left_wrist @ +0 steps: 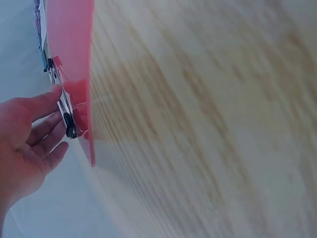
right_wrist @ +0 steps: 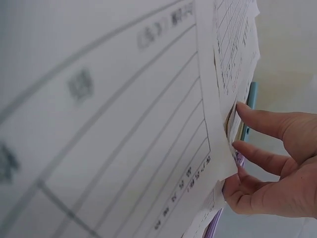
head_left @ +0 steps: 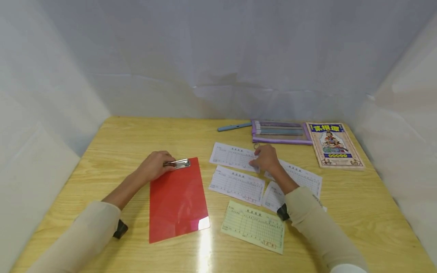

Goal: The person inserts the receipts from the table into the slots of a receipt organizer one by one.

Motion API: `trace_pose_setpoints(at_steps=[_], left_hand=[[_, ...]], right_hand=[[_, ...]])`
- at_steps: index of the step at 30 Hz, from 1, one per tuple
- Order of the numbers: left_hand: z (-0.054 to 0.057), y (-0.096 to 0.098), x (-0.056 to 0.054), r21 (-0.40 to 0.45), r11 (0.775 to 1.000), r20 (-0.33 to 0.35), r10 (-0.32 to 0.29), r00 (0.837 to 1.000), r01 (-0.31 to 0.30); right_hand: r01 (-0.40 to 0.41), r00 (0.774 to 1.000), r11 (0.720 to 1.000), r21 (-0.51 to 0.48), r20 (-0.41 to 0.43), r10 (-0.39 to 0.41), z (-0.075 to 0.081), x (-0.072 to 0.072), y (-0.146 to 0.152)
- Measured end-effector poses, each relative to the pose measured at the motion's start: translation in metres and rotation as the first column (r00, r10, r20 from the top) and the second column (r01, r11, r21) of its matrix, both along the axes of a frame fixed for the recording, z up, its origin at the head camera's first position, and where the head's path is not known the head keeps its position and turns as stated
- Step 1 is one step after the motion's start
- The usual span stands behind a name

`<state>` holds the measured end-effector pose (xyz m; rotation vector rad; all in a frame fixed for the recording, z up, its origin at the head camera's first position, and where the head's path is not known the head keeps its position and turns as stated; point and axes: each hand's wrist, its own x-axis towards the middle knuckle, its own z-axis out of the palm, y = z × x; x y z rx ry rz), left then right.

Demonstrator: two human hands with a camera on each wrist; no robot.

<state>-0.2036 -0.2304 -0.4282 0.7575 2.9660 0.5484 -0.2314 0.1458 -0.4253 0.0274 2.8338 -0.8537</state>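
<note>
A red clipboard (head_left: 177,206) lies on the table, its metal clip (head_left: 181,163) along the far edge. At that clip my left hand (head_left: 156,165) holds on, thumb on the metal and fingers behind it, as the clip (left_wrist: 67,111) shows in the left wrist view. My right hand (head_left: 266,158) is at the right end of the farthest white form slip (head_left: 232,154). In the right wrist view the thumb and index fingertip of that hand (right_wrist: 282,158) touch near the paper's edge, with a gap between them. My right wrist partly covers other slips.
Nearer lie another white slip (head_left: 236,185) and a yellow slip (head_left: 254,226), with more white slips (head_left: 304,178) at the right. Beyond are a blue pen (head_left: 233,127), a purple-edged pencil pouch (head_left: 281,141) and a booklet (head_left: 334,146). White sheeting (head_left: 218,76) stands behind the table.
</note>
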Motion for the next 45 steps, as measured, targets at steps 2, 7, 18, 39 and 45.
trace_pose_setpoints(at_steps=[2,7,18,39,45], left_hand=[[0.0,0.001,0.0,0.001,1.0,0.001,0.001,1.0,-0.001],[0.002,0.002,0.001,-0.003,1.0,0.002,-0.007,1.0,0.007],[0.004,0.005,0.002,-0.04,0.999,-0.065,-0.03,0.997,0.028],[0.001,0.003,-0.002,-0.101,0.994,-0.087,-0.044,0.995,0.035],[0.0,0.004,-0.008,-0.124,0.992,-0.088,-0.05,0.995,0.038]], right_hand=[[-0.004,1.0,1.0,0.007,-0.002,0.004,0.0,0.0,0.0],[-0.025,0.999,0.999,0.021,-0.02,0.025,0.0,-0.001,-0.001],[0.022,1.0,1.0,-0.019,-0.005,-0.022,0.001,0.002,-0.003],[0.006,0.999,0.961,-0.276,0.035,0.004,0.008,0.008,0.016],[0.025,1.0,0.929,-0.368,-0.002,-0.028,0.013,0.005,0.018]])
